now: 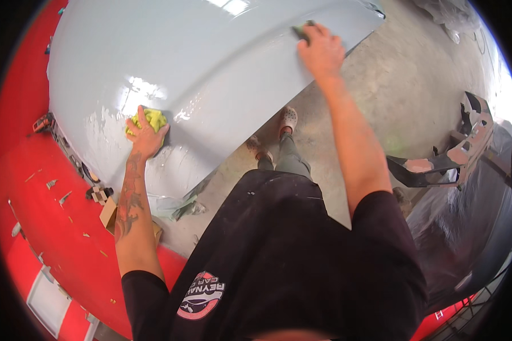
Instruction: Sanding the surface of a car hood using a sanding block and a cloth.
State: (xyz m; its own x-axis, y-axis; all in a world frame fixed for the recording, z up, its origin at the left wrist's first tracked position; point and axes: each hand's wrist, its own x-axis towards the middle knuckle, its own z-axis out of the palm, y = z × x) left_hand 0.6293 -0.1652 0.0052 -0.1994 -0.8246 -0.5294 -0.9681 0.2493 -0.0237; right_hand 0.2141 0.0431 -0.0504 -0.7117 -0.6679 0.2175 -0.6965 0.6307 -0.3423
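A large pale grey, glossy car body panel (210, 68) stretches before me, wet in places with water drops and bright reflections. My left hand (146, 140) presses a crumpled yellow-green cloth (157, 118) onto its left part, fingers spread over the cloth. Farther off, near the right edge of the panel, my right hand (323, 52) grips a dark, flat sanding pad (299, 33) with a bit of green showing at its top. The fingers partly cover this pad, and its underside is hidden against the panel.
Red bodywork (45, 187) curves along the left. A cardboard box (108, 215) sits beside my left forearm. Crumpled plastic film (179, 207) hangs at the panel's near corner. On the right are a patchy bumper (466, 153), plastic sheeting (455, 221) and concrete floor (404, 74).
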